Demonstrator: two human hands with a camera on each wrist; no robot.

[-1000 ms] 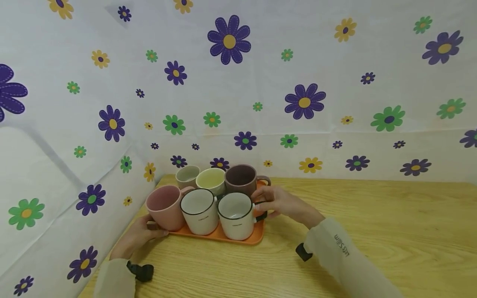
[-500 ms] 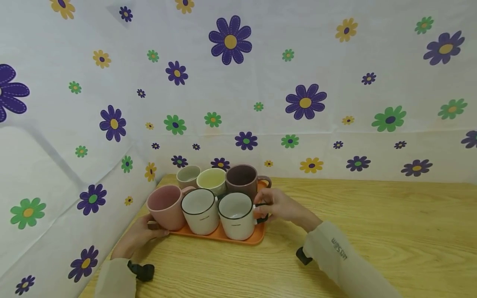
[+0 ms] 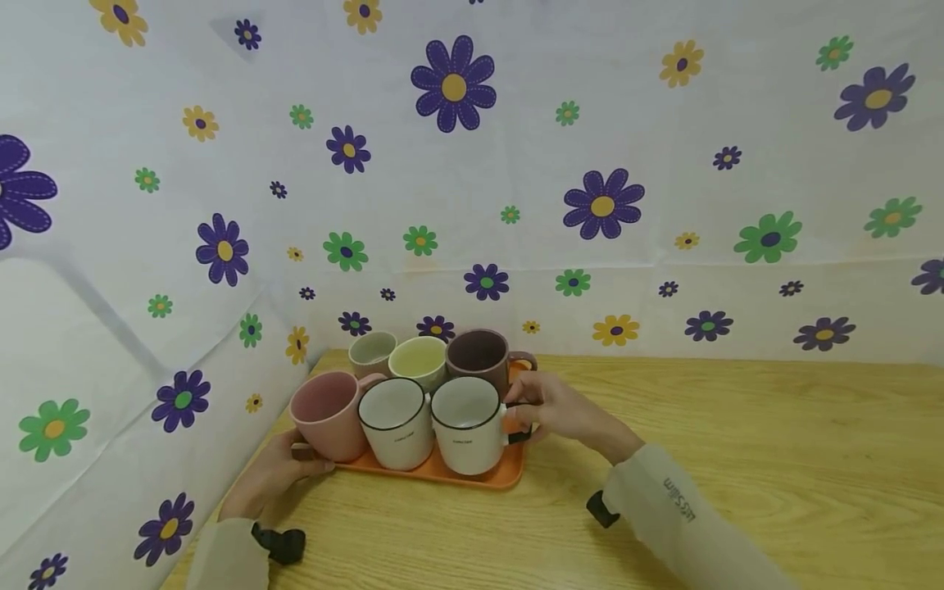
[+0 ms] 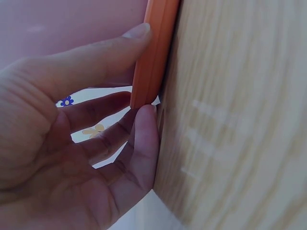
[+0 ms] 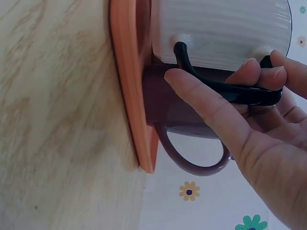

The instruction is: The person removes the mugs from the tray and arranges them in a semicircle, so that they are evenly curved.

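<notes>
Lower centre-left of the head view, an orange tray (image 3: pixel 509 475) is set on the wood-grain table (image 3: pixel 737 459), loaded with six cups in two rows of three.

Near row, left to right in frame: pink mug (image 3: pixel 335 428), left white mug (image 3: pixel 398 447), right white mug (image 3: pixel 469 449). Both white ones are rimmed in black and marked with small dark lettering, too small to read.

Far row, left to right: small pale cup (image 3: pixel 373 350), pale yellow cup (image 3: pixel 417 359), dark purple-brown mug (image 3: pixel 478 352) with its handle turned to frame right.

Left hand (image 3: pixel 274 474): tray gripped at its left end, beside the pink mug. In the left wrist view the thumb is laid on the tray's outer edge and the other fingers are curled in at the corner.

Right hand (image 3: pixel 560 410): black handle (image 5: pixel 249 94) of the right white mug is gripped. In the right wrist view one digit is laid across the handle and fingertips are seen between handle and mug wall. Mug is held about upright; whether its base is touching the tray can't be told.

Light sleeves (image 3: pixel 678 508) and black wrist bands (image 3: pixel 283 544) are worn on both arms. Upper frame and left side are filled by a white backdrop (image 3: pixel 516 49) printed with purple, green and yellow flowers.
</notes>
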